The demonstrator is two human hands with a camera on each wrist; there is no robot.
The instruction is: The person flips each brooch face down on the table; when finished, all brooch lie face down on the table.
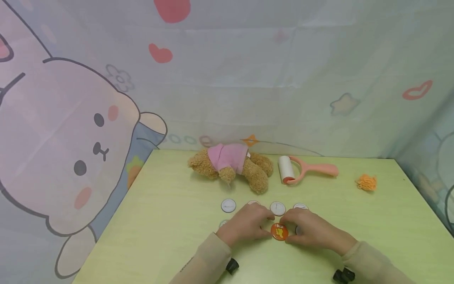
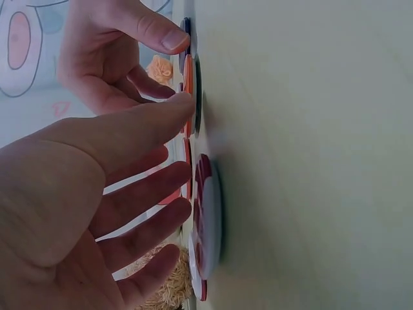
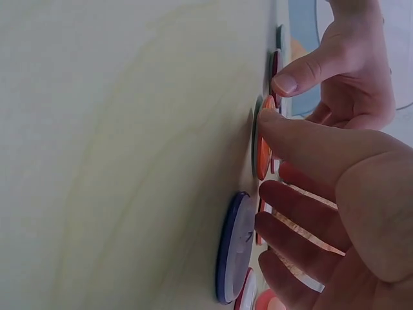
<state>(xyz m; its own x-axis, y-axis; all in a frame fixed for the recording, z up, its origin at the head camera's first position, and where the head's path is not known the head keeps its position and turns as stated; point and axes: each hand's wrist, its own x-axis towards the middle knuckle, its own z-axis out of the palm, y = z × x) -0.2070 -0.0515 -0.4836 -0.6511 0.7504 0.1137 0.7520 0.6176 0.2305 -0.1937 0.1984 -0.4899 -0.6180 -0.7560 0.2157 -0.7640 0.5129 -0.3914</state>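
An orange pin badge (image 1: 279, 231) with a yellow figure lies face up between both hands, close to the tabletop. My right hand (image 1: 313, 230) pinches its right side, index finger at the upper edge and thumb at the lower edge. At its left edge is the thumb of my left hand (image 1: 248, 225); that hand's other fingers (image 2: 145, 187) are loosely extended. A dark-blue-rimmed badge (image 3: 235, 248) lies pin side up under my right hand, mostly hidden from the head view. Beside my left fingers is a red-and-white badge (image 2: 208, 219).
Several white-backed badges (image 1: 228, 205) form a row behind the hands, partly covered by them. A pale badge (image 1: 224, 223) shows beside the left wrist. Farther back lie a teddy bear (image 1: 230, 161) in pink, a lint roller (image 1: 306, 169) and a bundle of orange yarn (image 1: 367, 182).
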